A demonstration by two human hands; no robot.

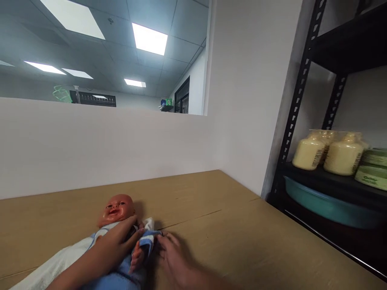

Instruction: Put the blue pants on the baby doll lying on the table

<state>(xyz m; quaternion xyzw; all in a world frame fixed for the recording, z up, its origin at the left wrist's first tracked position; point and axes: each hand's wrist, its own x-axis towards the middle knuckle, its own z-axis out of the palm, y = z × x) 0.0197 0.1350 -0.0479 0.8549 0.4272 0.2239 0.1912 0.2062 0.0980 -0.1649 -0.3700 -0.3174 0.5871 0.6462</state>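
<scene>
A baby doll [116, 208] with a bald head lies on its back on the table, face up, at the lower left. It wears a blue and white garment [121, 274]. My left hand [119, 239] lies across the doll's chest, its fingers and thumb closed on the cloth near the doll's shoulder. Close by, my right hand [173, 253] pinches the edge of the blue and white sleeve [147, 238] from the right. The doll's small hand [136, 257] pokes out below that sleeve. A white cloth [54, 264] lies along the doll's side, partly under my left forearm.
The brown tabletop [223, 237] meets a white wall [105, 149] behind the doll. At the right stands a black metal shelf [292, 121] with several cream-coloured bottles [308, 153], green containers [373, 175] and a teal basin [329, 205] on it.
</scene>
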